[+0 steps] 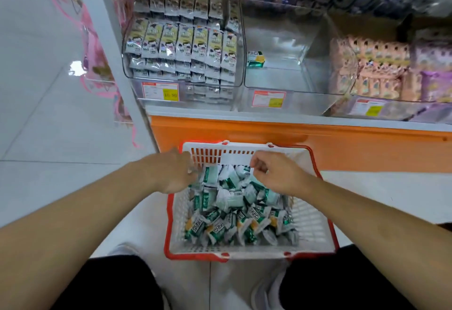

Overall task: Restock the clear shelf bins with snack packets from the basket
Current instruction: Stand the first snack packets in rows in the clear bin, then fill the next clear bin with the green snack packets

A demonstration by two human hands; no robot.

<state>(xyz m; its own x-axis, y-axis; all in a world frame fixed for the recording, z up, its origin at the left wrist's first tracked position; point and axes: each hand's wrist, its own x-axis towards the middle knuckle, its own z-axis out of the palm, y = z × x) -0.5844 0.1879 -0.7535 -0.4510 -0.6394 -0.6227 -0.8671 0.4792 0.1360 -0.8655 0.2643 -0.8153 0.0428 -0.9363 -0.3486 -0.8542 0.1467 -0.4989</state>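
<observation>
Packets of green-and-white crinkly foil (234,209) fill the white slotted plastic basket with the red rim (315,231) on the floor below the nearly empty clear plastic shelf bin (288,48). My left hand (175,175) pinches one at its edge; my right hand (276,172) hovers curled, whether holding anything I cannot tell. They look light, slippery and crushable, so I judge the sealed ends the best hold.

— Underfoot? Pale glossy floor tiles (44,119), with a bright glare spot (77,68) of reflected light.
— And ahead? White shelf board (305,120) over an orange base panel (318,148); white upright post (107,40) at the left; pink wire rack (97,48) beside it.
</observation>
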